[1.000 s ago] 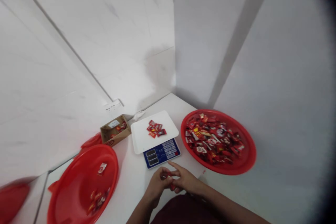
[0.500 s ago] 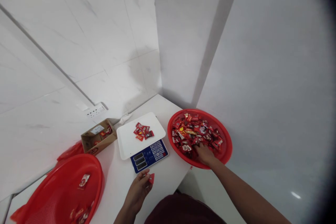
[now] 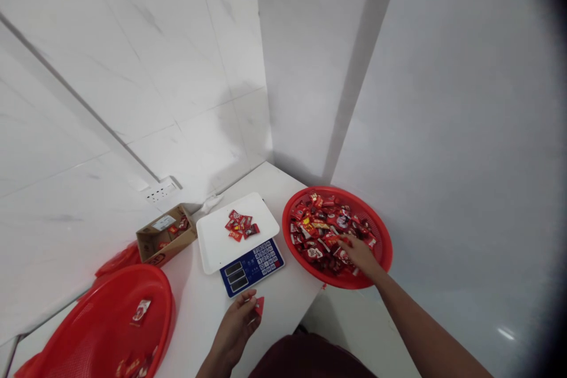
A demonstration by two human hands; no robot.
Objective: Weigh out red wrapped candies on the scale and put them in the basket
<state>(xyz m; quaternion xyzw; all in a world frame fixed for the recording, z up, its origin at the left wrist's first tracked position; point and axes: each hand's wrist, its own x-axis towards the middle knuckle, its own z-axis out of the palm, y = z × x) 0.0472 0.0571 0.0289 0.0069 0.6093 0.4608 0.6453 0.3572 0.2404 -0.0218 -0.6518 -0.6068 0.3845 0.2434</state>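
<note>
Our left hand (image 3: 241,322) pinches a small red packet (image 3: 259,306) by its fingertips, low over the counter (image 3: 195,307); with so slight a hold, a loosened thumb could drop it. Our right hand (image 3: 359,254) is half-curled at the heaped sweets (image 3: 315,253) in the red basket (image 3: 387,245); whether it grips one, we cannot tell. Beneath that hand the basket seems to overhang the counter's edge, so leaning hard could tip it. Ahead of our left fingertips, the scale (image 3: 252,270) sits close enough for a careless knuckle to jog it.
</note>
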